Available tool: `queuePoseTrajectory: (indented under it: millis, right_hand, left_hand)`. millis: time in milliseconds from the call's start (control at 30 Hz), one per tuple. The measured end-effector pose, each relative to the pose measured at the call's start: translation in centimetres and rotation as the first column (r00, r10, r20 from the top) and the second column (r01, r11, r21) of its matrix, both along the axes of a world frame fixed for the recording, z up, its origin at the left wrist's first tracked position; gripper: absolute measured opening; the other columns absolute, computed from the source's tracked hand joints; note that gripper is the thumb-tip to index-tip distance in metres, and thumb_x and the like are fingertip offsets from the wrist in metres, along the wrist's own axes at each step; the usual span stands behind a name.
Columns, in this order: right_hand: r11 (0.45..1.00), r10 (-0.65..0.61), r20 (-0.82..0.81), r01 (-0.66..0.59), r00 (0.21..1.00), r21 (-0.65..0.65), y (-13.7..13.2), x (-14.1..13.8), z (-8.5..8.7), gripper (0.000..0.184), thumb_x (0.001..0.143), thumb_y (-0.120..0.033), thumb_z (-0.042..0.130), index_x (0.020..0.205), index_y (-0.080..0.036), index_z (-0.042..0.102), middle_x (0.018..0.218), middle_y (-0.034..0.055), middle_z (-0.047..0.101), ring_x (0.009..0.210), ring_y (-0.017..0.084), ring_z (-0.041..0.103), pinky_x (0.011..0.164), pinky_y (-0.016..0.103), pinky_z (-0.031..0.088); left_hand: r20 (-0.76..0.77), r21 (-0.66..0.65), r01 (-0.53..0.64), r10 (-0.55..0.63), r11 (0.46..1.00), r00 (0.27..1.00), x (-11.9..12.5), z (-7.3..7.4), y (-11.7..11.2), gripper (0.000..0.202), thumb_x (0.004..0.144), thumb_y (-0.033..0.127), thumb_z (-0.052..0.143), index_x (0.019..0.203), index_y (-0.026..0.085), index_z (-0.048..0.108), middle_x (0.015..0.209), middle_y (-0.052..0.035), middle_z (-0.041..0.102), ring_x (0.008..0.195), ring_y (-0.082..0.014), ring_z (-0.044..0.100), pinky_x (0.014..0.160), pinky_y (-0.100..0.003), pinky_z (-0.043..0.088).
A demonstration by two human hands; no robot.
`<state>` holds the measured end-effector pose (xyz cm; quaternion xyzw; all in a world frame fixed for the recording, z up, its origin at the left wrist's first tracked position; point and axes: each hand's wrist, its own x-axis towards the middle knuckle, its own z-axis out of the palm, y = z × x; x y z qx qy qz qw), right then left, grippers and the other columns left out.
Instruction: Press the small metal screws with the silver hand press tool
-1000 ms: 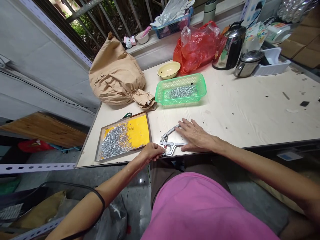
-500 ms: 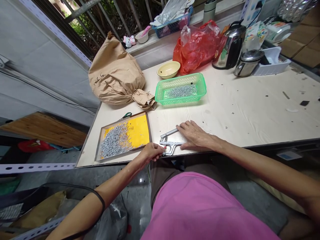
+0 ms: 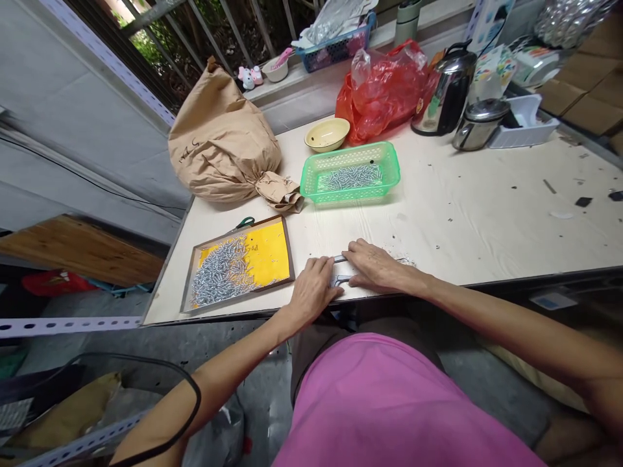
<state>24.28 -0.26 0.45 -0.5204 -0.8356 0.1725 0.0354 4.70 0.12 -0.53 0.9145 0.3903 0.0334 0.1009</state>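
Note:
Metal spring pliers [image 3: 342, 279] lie at the table's front edge, their handles pointing to the right. My right hand [image 3: 374, 264] is closed around the handle ends. My left hand [image 3: 312, 288] curls over the head of the pliers and hides the jaws and the spring; whether a small part sits in the jaws cannot be seen. Left of my hands stands a shallow tray [image 3: 291, 250] with a yellow lining, heaped with small silvery metal pins. Farther back, a green plastic basket [image 3: 350, 196] holds more of these pins.
A tied brown sack [image 3: 224, 143] rests at the back left, near green-handled scissors [image 3: 247, 221]. Behind the basket are a cream bowl [image 3: 327, 135] and a red plastic bag [image 3: 384, 97]. A kettle [image 3: 445, 91] and a steel pot [image 3: 479, 123] stand at the back right.
My left hand has gone from a pinch at the pliers' jaws to lying over their head, covering it. My right hand stays on the handles.

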Motion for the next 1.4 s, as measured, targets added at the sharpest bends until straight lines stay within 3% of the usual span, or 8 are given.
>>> queuePoseTrajectory:
  millis: [233, 500, 700, 833, 1000, 1100, 1267, 1400]
  right_hand:
    - [0.994, -0.103, 0.067, 0.100, 0.992, 0.050, -0.4, -0.5, -1.6, 0.060, 0.070, -0.043, 0.075, 0.114, -0.009, 0.054, 0.107, 0.0154, 0.055, 0.101, 0.030, 0.048, 0.079, 0.037, 0.042]
    - [0.995, -0.068, 0.115, 0.060, 0.991, 0.074, -1.3, -1.1, -1.4, 0.019, 0.087, -0.031, 0.058, 0.094, -0.014, 0.062, 0.095, 0.0128, 0.059, 0.093, 0.026, 0.054, 0.069, 0.032, 0.040]
    - [1.000, -0.025, 0.094, 0.024, 0.995, 0.015, -0.9, -1.1, -2.4, 0.021, 0.091, -0.033, 0.051, 0.096, -0.015, 0.062, 0.091, 0.0105, 0.061, 0.085, 0.023, 0.058, 0.061, 0.029, 0.036]
    - [0.999, -0.028, 0.094, 0.026, 0.995, 0.027, -0.6, -0.8, -1.9, 0.024, 0.090, -0.036, 0.052, 0.097, -0.015, 0.062, 0.092, 0.0111, 0.061, 0.087, 0.023, 0.056, 0.065, 0.030, 0.038]
    - [0.994, -0.015, 0.018, 0.013, 1.000, 0.110, -0.4, 0.7, -0.6, 0.039, 0.086, -0.049, 0.055, 0.104, -0.015, 0.062, 0.100, 0.0123, 0.059, 0.093, 0.024, 0.051, 0.077, 0.032, 0.039]
    - [0.993, -0.037, -0.004, 0.037, 0.999, 0.112, 0.2, 1.4, -1.3, 0.029, 0.093, -0.037, 0.048, 0.104, -0.015, 0.063, 0.099, 0.0114, 0.060, 0.093, 0.021, 0.051, 0.079, 0.030, 0.037]
    - [0.982, -0.098, 0.012, 0.094, 0.995, 0.162, 2.9, 2.1, -3.6, 0.018, 0.092, -0.023, 0.049, 0.091, -0.015, 0.065, 0.094, 0.0087, 0.062, 0.091, 0.021, 0.050, 0.076, 0.030, 0.034]
    - [0.971, -0.125, 0.017, 0.119, 0.992, 0.209, 4.4, 2.0, -3.4, 0.017, 0.092, -0.025, 0.050, 0.090, -0.016, 0.065, 0.094, 0.0082, 0.062, 0.090, 0.021, 0.050, 0.074, 0.031, 0.032]
  left_hand:
    - [-0.129, -0.076, 0.117, -0.127, 0.990, 0.984, 1.8, -0.4, 3.3, 0.062, 0.077, 0.036, 0.064, 0.130, 0.012, 0.042, 0.113, -0.0131, 0.056, 0.102, -0.0270, 0.049, 0.090, -0.041, 0.042]
    - [-0.155, -0.121, 0.126, -0.144, 0.985, 0.977, 1.9, 0.3, 3.8, 0.036, 0.080, 0.042, 0.061, 0.107, 0.019, 0.060, 0.096, -0.0067, 0.058, 0.092, -0.0228, 0.050, 0.079, -0.034, 0.043]
    - [-0.168, -0.114, 0.133, -0.151, 0.984, 0.974, 2.1, -0.1, 3.8, 0.035, 0.086, 0.050, 0.050, 0.089, 0.018, 0.063, 0.088, -0.0072, 0.059, 0.088, -0.0225, 0.050, 0.072, -0.032, 0.042]
    - [-0.177, -0.109, 0.105, -0.123, 0.988, 0.977, 1.9, 0.1, 3.7, 0.034, 0.086, 0.049, 0.052, 0.097, 0.019, 0.063, 0.091, -0.0075, 0.059, 0.091, -0.0229, 0.051, 0.075, -0.033, 0.044]
    - [-0.042, -0.032, 0.025, -0.026, 0.999, 0.999, 1.1, -0.6, 1.8, 0.043, 0.085, 0.041, 0.056, 0.122, 0.019, 0.051, 0.115, -0.0101, 0.057, 0.109, -0.0256, 0.050, 0.091, -0.039, 0.045]
    - [0.091, -0.009, 0.062, -0.060, 0.998, 0.994, 1.1, -1.7, -0.7, 0.042, 0.090, 0.030, 0.050, 0.129, 0.017, 0.045, 0.136, -0.0130, 0.046, 0.129, -0.0271, 0.040, 0.104, -0.043, 0.038]
    - [0.231, -0.094, 0.129, -0.104, 0.987, 0.967, 1.9, -2.9, -4.0, 0.044, 0.092, 0.038, 0.046, 0.131, 0.018, 0.044, 0.134, -0.0118, 0.052, 0.133, -0.0258, 0.037, 0.111, -0.049, 0.029]
    - [0.265, -0.126, 0.133, -0.096, 0.983, 0.959, 2.1, -2.9, -4.5, 0.047, 0.091, 0.044, 0.046, 0.131, 0.018, 0.045, 0.135, -0.0124, 0.050, 0.135, -0.0261, 0.035, 0.112, -0.050, 0.026]
